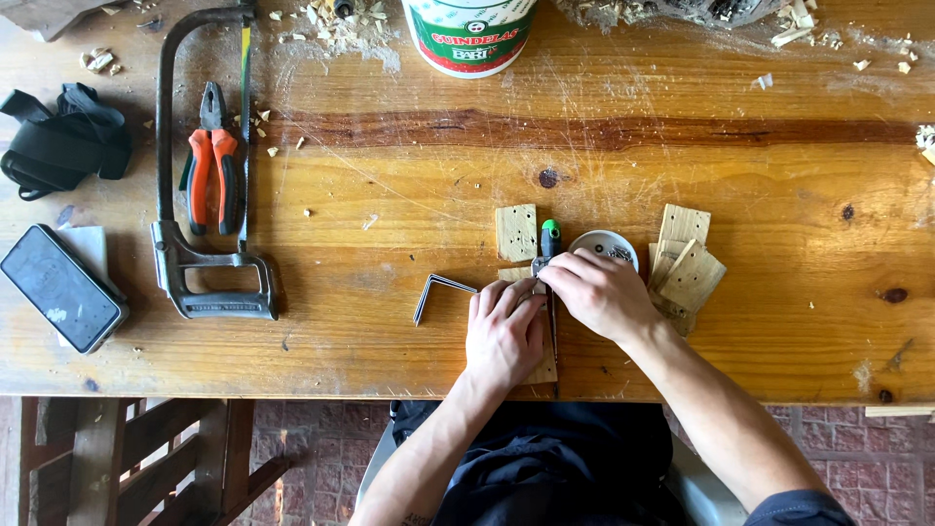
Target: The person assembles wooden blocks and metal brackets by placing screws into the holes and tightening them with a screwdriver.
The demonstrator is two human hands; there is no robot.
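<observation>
**A:** So what was seen at the bench? Where was the wooden piece kept?

**B:** It was laid flat near the front edge of the wooden table, right in front of the person. The left hand was pressed down flat on top of it, fingers together, so most of it was hidden. Nothing was really pinched by that hand, just held down.

**A:** And the other one?

**B:** The right hand was closed around a green-handled tool (only the green top could be made out, the tip was covered by fingers). What sort of tool it was couldn't be told. Both hands were touching each other over the wood.

**A:** Anything around them?

**B:** A small round white dish was set just behind the right hand, something small and dark in it. A drilled wooden block was placed just beside the tool, and a stack of small wooden plates was piled to the right. A bent metal bracket was left just left of the left hand.

**A:** Further off?

**B:** A hacksaw with orange-handled pliers inside its frame, a black phone, a black strap, and a white bucket at the back edge. Wood chips were scattered about.
</observation>
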